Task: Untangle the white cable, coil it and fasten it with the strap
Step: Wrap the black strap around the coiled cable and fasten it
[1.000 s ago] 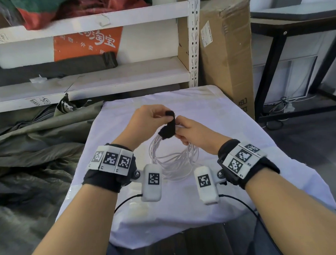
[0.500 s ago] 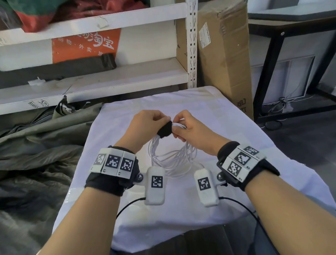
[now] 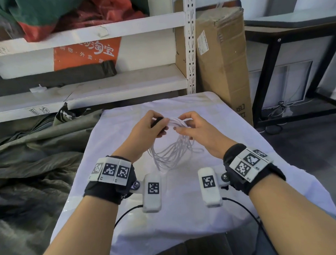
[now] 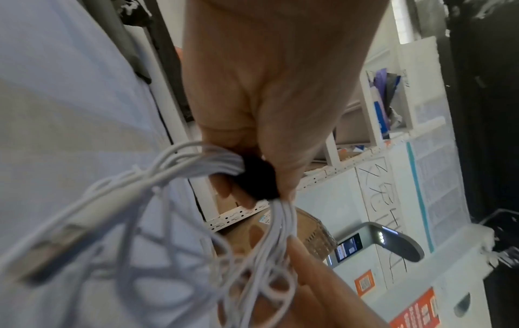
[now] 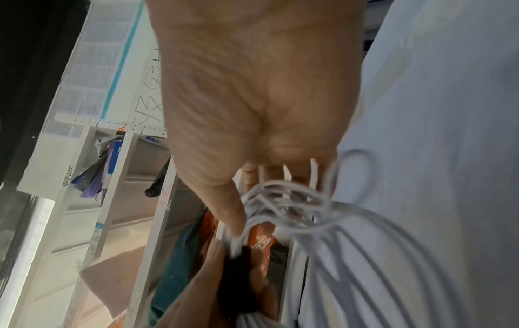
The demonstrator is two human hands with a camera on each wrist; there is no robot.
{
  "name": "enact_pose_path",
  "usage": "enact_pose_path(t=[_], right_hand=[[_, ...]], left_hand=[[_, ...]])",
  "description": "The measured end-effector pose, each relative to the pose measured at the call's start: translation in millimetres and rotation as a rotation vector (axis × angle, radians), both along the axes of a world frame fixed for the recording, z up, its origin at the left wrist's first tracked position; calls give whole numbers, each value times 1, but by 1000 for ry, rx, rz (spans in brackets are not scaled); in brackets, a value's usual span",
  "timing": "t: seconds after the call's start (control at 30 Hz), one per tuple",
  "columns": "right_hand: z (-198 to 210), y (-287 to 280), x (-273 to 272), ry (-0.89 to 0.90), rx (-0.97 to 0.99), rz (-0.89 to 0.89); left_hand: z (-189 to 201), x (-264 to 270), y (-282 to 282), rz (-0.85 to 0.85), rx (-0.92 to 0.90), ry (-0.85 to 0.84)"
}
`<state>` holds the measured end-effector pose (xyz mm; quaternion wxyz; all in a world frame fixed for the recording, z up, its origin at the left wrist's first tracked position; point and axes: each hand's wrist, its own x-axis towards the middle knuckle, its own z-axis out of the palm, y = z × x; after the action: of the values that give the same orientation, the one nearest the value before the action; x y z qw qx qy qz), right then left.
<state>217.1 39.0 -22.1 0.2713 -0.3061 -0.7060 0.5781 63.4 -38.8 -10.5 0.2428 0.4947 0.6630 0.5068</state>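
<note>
The white cable [image 3: 172, 152] hangs as a loose coil of several loops above the table, its USB plug [image 4: 53, 246] dangling near the left wrist camera. A black strap [image 3: 157, 121] is wrapped round the top of the bundle [image 4: 259, 179]. My left hand [image 3: 152, 126] grips the strap and the bundle inside it, thumb and fingers curled round. My right hand [image 3: 188, 124] pinches the cable strands [image 5: 283, 204] just to the right of the strap [image 5: 238, 273].
A white cloth [image 3: 185, 212] covers the small table. Crumpled green fabric [image 3: 31, 160] lies at the left. White shelving [image 3: 89, 92] stands behind, a tall cardboard box [image 3: 223, 58] at the back right and a black metal frame [image 3: 275, 66] further right.
The strap's free end, sticking up a second ago, now lies wrapped round the bundle. Both hands rose a little and the right hand slid to the strands beside the strap.
</note>
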Motion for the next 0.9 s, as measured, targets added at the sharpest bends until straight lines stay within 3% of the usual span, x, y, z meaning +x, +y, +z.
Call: enact_pose_path(t=[0.13,0.27,0.43,0.53,0.63,0.8,0.9], right_hand=[[-4,2,-1,-2,-109,-82],[-5,-1,-5,81,-205,-216],[-5,-6,-6,-136,-183,-105],[-7,1,-6,-111,-98,-239],[-9,7,-2,-138,45,-306],[-6,10,3,-54,246,-345],[-9,10,1,-5,131,-251]], left_hand=[[2,-3,3,84,157,-312],[1,7,5,40,116,-350],[4,12,3,-40,152,-456],[9,15,0,-144,116,-463],[12,15,-3,-142,122,-480],[22,9,0,-23,184,-790],[21,0,2,27,129,-958]])
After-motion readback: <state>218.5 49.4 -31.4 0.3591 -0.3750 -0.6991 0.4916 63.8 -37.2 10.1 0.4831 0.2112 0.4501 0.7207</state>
